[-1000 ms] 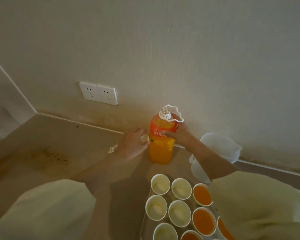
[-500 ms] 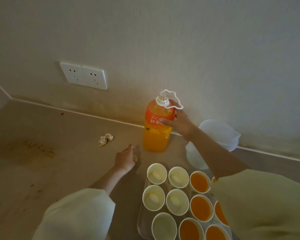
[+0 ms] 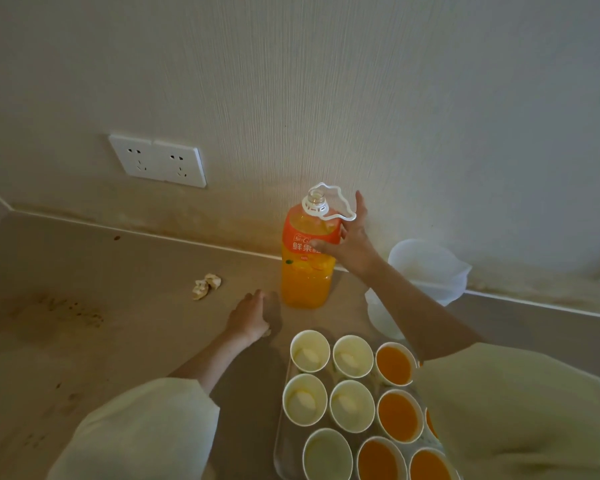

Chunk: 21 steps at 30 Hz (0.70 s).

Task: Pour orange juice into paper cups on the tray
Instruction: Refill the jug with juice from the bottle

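Note:
The orange juice bottle [image 3: 303, 285] stands upright and uncapped on the counter by the wall, a white carry loop at its neck. My right hand [image 3: 354, 244] is against its right side, thumb on the orange label and fingers spread apart. My left hand [image 3: 250, 317] rests knuckles up on the counter left of the bottle's base, curled over the small pale bottle cap [image 3: 266, 332]. In front lies the tray [image 3: 280, 445] with several paper cups: the left ones, like the empty cup [image 3: 309, 351], hold no juice, the right ones, like the filled cup [image 3: 394, 363], hold juice.
A white plastic container [image 3: 426, 268] sits right of the bottle against the wall, partly behind my right forearm. A crumpled scrap [image 3: 207, 285] lies on the stained counter to the left. A double wall socket [image 3: 158, 161] is above it.
My left hand took the cap from beside the bottle down to the counter. My right hand loosened from a grip on the label to spread fingers.

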Motion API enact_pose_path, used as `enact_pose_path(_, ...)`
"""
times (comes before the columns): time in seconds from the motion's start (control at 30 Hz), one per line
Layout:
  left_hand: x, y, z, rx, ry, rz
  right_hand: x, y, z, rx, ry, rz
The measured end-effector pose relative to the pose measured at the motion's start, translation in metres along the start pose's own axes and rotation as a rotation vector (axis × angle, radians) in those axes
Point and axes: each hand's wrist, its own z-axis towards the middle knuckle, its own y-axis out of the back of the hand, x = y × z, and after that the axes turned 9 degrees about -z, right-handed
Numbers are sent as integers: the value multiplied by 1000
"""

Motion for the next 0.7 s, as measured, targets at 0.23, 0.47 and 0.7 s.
enact_pose_path(0.23, -45, 35, 15, -73, -150, -363, 10, 11, -10, -93, 162, -316)
enact_pose_path(0.47, -75, 45, 29, 91, -250, -620, 5, 25, -27, -642, 597, -1067)
enact_pose_path(0.7, -77, 32, 37, 54, -197, -762, 17, 14, -24, -591, 874, -1171)
